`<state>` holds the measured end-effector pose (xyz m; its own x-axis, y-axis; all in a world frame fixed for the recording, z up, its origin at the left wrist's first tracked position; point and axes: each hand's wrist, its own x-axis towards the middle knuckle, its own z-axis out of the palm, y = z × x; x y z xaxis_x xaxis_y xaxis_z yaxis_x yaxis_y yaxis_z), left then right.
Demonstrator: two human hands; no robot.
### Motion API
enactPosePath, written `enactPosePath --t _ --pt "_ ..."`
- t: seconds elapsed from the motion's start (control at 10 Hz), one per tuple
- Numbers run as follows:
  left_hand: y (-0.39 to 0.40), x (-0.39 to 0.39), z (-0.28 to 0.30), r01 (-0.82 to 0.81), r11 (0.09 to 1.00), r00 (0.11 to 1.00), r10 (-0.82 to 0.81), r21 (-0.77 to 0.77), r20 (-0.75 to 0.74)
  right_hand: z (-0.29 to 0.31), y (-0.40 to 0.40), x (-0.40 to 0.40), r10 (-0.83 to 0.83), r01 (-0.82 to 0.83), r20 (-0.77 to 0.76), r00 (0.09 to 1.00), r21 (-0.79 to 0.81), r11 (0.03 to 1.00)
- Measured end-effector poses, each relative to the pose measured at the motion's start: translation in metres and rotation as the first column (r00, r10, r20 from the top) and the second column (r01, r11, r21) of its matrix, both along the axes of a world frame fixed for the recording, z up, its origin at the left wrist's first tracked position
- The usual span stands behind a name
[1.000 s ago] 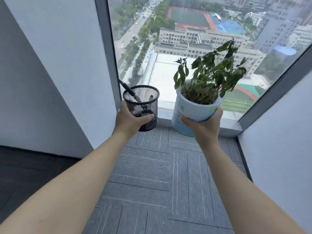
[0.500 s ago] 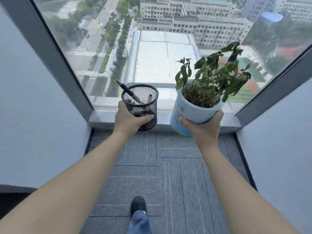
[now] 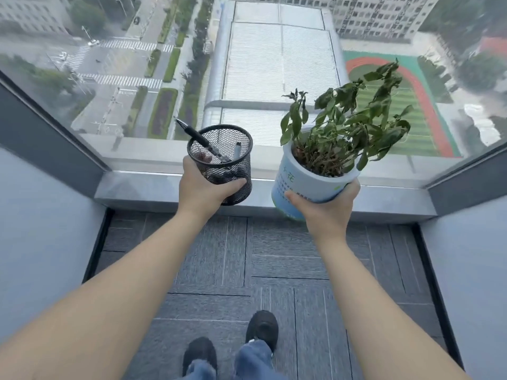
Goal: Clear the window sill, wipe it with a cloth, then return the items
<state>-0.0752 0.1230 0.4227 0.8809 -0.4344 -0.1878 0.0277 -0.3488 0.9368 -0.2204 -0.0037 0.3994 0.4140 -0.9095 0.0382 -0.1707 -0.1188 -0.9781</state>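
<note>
My left hand [image 3: 201,189] grips a black mesh pen holder [image 3: 222,152] with a black pen [image 3: 196,135] and another marker sticking out of it. My right hand [image 3: 326,209] holds a white and blue plant pot [image 3: 304,179] from below, slightly tilted, with a droopy green plant [image 3: 348,124] in it. Both items hang in the air just above the front edge of the grey metal window sill [image 3: 137,187], which is bare where it shows. No cloth is in view.
A large window [image 3: 247,64] rises behind the sill, framed by dark grey posts left [image 3: 41,138] and right [image 3: 466,176]. Pale walls close in on both sides. Grey carpet tiles [image 3: 274,256] cover the floor, and my two black shoes [image 3: 263,327] stand below.
I have stepped closer to the window and the view has tilted down, so the sill is nearer and both feet show. Both hands keep holding their items at about the same height.
</note>
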Motion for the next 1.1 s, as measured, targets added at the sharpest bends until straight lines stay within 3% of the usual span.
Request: enactPosePath --t 0.3,0.5,0.7,0.9,1.1 --pt "-0.066 0.068 -0.228 0.026 1.000 0.999 -0.027 0.013 0.026 -0.231 -0.064 0.068 -0.028 0.029 -0.017 0.999 0.022 0.999" --pt "-0.091 0.106 -0.342 0.035 0.999 0.997 -0.035 0.010 0.067 -0.342 -0.093 0.110 -0.034 0.033 -0.027 0.999 -0.019 0.999" --pt "-0.094 0.122 -0.405 0.034 0.999 0.997 -0.037 0.042 0.074 -0.394 -0.101 0.131 -0.038 0.037 -0.038 0.999 -0.029 0.999" --pt "-0.098 0.125 -0.422 0.048 0.998 0.995 -0.051 0.040 0.091 -0.407 -0.102 0.135 -0.039 0.040 -0.076 0.996 0.008 0.999" --pt "-0.085 0.116 -0.425 0.114 0.992 0.993 -0.114 0.045 0.003 -0.399 -0.092 0.122 -0.031 0.053 -0.125 0.992 0.177 0.983"
